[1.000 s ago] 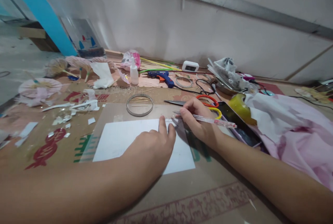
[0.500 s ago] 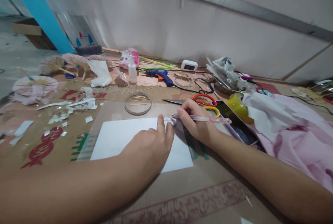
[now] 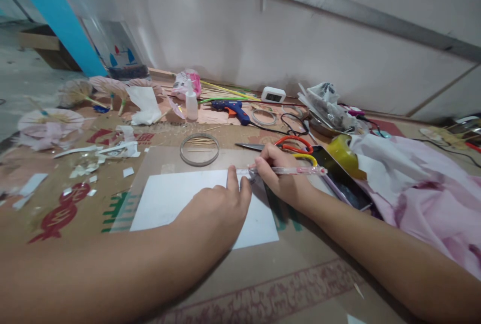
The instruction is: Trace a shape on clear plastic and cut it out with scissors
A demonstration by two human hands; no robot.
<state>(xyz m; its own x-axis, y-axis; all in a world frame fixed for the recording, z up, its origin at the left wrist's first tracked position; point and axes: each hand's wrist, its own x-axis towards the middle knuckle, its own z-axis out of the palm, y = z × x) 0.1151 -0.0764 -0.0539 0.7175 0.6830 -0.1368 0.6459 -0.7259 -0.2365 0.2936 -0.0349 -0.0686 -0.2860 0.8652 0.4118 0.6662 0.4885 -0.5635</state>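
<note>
A sheet of white paper (image 3: 169, 196) lies on a clear plastic sheet over printed cardboard. My left hand (image 3: 216, 208) rests on it, index finger and thumb stretched out and pressing near its far edge; the other fingers are mostly hidden. My right hand (image 3: 281, 176) is closed around a clear pen with pink marks (image 3: 300, 170), held nearly level, its tip close to my left index fingertip. Just beyond my right hand lie scissors (image 3: 295, 144) with red and yellow handles. A grey metal ring (image 3: 199, 163) stands past the paper, with several thin wooden sticks (image 3: 201, 141) by it.
A blue glue gun (image 3: 231, 108), a small squeeze bottle (image 3: 191, 106) and a white digital clock (image 3: 273, 95) line the back. At right are a phone (image 3: 347, 183), yellow tape (image 3: 343, 153) and pink cloth (image 3: 421, 193). Paper scraps (image 3: 120, 149) and pleated paper pieces (image 3: 50, 126) lie left.
The pen's rear end has shifted slightly left and up, and my right hand has moved a little with it. My left hand stays in place on the paper.
</note>
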